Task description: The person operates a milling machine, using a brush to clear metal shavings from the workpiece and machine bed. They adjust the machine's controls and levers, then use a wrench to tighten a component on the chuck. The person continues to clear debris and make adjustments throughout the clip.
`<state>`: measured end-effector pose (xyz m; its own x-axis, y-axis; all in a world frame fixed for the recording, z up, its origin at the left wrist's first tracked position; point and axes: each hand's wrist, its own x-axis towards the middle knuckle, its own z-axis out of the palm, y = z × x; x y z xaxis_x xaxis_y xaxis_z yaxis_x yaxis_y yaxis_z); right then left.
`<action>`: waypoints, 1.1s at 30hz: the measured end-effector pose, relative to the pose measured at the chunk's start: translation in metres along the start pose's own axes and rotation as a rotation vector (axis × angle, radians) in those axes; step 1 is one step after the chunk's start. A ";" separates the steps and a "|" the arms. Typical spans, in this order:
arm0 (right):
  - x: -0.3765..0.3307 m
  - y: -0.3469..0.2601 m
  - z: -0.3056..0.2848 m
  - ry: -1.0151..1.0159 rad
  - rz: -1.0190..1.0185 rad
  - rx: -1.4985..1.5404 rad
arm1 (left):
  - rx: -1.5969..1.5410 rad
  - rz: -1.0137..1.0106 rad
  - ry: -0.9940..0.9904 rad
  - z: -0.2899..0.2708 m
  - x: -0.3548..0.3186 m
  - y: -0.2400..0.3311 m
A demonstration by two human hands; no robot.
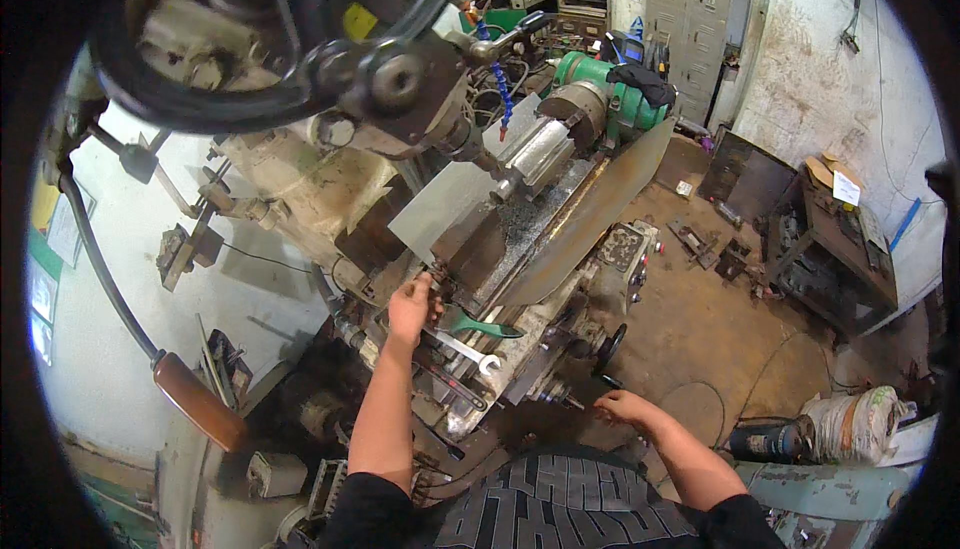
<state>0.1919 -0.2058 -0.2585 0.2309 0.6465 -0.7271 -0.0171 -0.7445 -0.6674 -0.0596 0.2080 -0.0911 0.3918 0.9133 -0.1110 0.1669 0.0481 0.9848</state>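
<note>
My left hand (pixel 412 309) is closed at the near end of the milling machine's table, its fingertips on a small dark part I cannot make out. Beside it lie a green-handled brush (pixel 485 328) and an open-ended wrench (pixel 478 356). A long dark tool (pixel 453 385) rests just nearer. My right hand (pixel 622 407) hangs off the table's right side, fingers loosely bent, with nothing visible in them. Close by it is a black handwheel (pixel 610 347); no contact shows. Farther along the table, a shiny metal cylinder (pixel 541 152) sits in a chuck (pixel 575 109), under the spindle (pixel 470 144).
A large black handwheel (pixel 280 114) overhangs the upper left. Sheet-metal guards (pixel 600 234) flank the chip-covered table. A brown-handled lever (pixel 200 402) juts out at left. On the right stand a dark metal bench (pixel 835 249) and a white sack (pixel 855 426); cables cross the floor.
</note>
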 end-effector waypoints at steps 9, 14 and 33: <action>-0.027 0.240 -0.108 0.277 0.142 0.247 | -0.449 -0.797 -0.234 -0.007 0.012 0.016; -0.112 0.368 -0.171 0.313 0.236 -0.068 | -0.006 -0.376 0.236 0.002 -0.038 0.005; -0.091 0.140 -0.469 0.493 0.010 0.287 | 0.942 -0.996 -1.202 0.278 -0.294 -0.158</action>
<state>0.6253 -0.4464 -0.2103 0.6551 0.4341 -0.6184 -0.2696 -0.6303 -0.7281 0.0504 -0.1807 -0.2515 0.1322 -0.0853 -0.9876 0.9493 -0.2759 0.1509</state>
